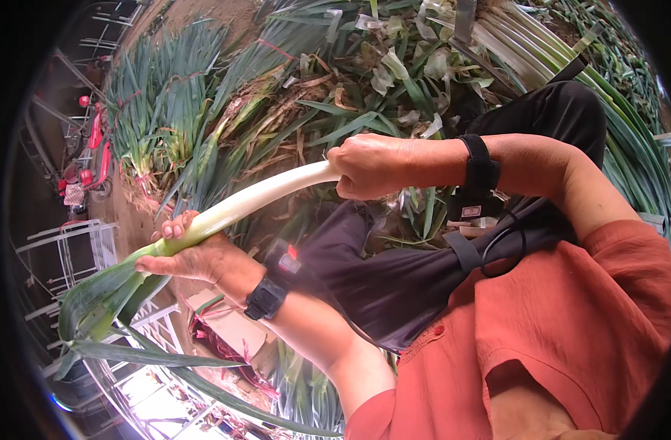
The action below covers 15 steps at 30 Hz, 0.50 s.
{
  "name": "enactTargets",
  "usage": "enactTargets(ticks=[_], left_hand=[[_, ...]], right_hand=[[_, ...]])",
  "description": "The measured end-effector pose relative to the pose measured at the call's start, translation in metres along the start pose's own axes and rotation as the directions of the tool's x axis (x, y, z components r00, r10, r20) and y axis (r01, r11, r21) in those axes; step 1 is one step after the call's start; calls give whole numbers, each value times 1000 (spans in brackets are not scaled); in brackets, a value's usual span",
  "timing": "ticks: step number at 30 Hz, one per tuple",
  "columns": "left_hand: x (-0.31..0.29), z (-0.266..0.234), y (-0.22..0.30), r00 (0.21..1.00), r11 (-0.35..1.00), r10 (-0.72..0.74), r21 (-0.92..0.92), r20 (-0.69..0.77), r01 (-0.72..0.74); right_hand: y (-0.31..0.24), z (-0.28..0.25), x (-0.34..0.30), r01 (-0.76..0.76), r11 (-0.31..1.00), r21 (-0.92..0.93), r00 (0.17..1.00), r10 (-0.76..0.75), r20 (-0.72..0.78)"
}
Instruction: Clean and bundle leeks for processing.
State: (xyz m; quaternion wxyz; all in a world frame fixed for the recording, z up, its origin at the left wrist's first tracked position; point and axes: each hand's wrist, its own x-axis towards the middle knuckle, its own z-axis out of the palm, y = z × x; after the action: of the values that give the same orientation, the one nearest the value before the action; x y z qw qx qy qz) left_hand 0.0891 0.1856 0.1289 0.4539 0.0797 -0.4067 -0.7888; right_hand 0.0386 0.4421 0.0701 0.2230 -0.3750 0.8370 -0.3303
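Observation:
A long leek (pixel 265 192) with a white shaft and green leaves stretches slantwise between my two hands. My left hand (pixel 196 253) is wrapped round its pale green part, just below where the leaves (pixel 104 297) fan out and droop at the lower left. At the other end, my right hand (pixel 372 166) closes in a fist on the white root end, which the fingers hide. Both wrists wear black straps.
Tied bundles of leeks (pixel 166 103) stand at the far left. Loose leaves and peelings (pixel 394 81) cover the ground ahead. More leeks (pixel 526 44) lie in a pile at the far right. A red vehicle (pixel 93 147) and metal racks (pixel 104 242) are on the left, a cardboard piece (pixel 232 323) below.

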Motion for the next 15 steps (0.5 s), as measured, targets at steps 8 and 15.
enactTargets(ticks=[8,15], left_hand=[[-7,17,-5,994,994,25,111,-103,-14],[-6,16,-6,992,993,-12,111,-124,26]], right_hand=[[8,13,4,-15,1000,-12,997,16,74],[30,15,4,109,988,109,994,-108,-18]])
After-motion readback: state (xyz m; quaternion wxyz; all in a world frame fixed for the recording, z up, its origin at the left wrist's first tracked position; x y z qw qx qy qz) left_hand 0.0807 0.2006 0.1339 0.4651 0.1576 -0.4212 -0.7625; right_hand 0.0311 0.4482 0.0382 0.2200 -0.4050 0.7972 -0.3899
